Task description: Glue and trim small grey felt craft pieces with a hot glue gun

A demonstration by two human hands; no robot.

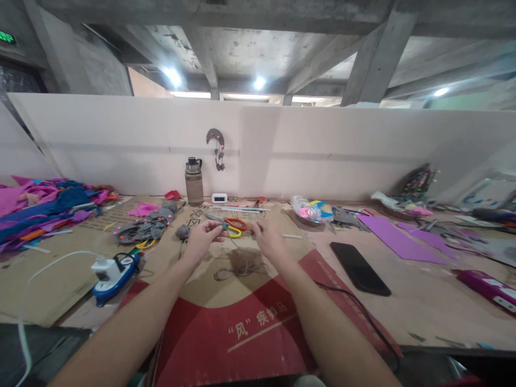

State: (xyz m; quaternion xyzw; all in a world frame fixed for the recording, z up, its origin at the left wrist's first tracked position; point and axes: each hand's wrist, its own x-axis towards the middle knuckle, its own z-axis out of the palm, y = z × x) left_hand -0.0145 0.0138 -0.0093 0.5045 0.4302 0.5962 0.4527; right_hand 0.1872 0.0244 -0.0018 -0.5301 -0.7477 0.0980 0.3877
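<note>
Both my arms reach forward over a sheet of cardboard (226, 301) with a red printed band. My left hand (200, 239) is closed in a pinch on a thin dark string (242, 266). My right hand (269, 240) is also closed, fingers curled on the same string. The string hangs down between the hands into a loose tangle on the cardboard. Scissors (229, 224) with orange and yellow handles lie just beyond my fingers.
A black phone (359, 269) lies to the right, purple felt sheets (397, 239) beyond it. A blue and white glue gun (113, 274) sits on the left by grey felt pieces (143, 230). A water bottle (194, 183) stands against the back wall. Coloured fabric (44, 207) is piled far left.
</note>
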